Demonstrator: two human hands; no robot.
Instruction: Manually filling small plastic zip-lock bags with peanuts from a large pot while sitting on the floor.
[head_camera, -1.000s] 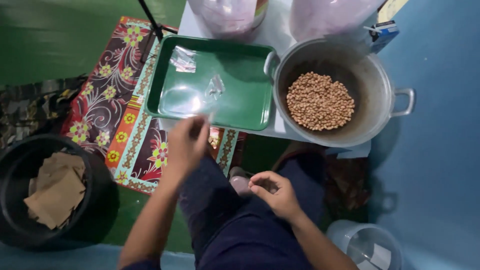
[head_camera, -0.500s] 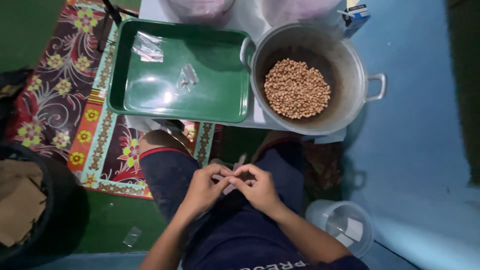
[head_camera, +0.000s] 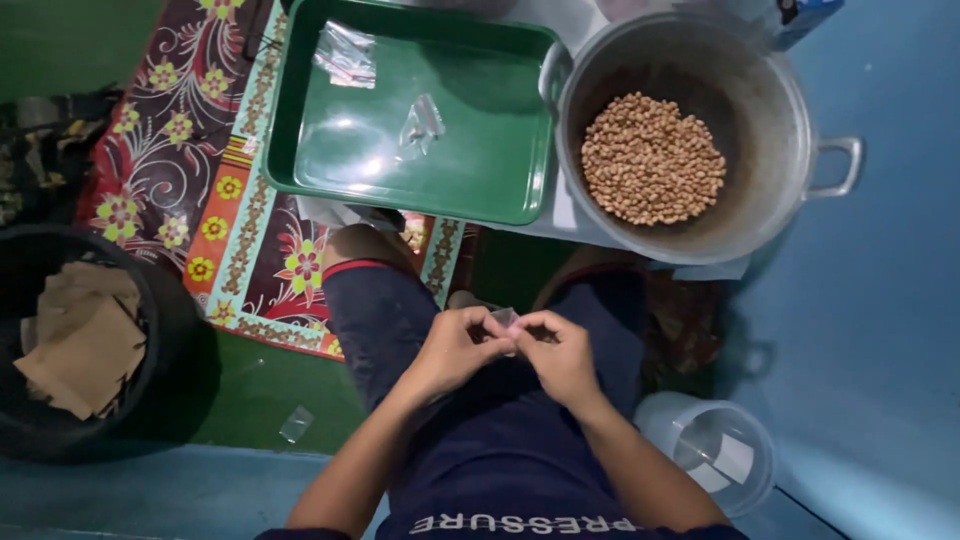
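Note:
My left hand and my right hand meet over my lap, fingertips pinched together on a small clear plastic bag. Ahead of my knees a big metal pot holds a layer of brown peanuts. Left of the pot lies a green tray with two small clear plastic bags on it, one near its far left corner.
A black basin with brown paper pieces sits at my left. A clear plastic container stands by my right leg. A flowered mat covers the green floor, and one loose clear bag lies on it.
One second ago my left hand was stretched toward the tray; it has come back to my lap and joined the right hand on the small bag. The view has tilted slightly.

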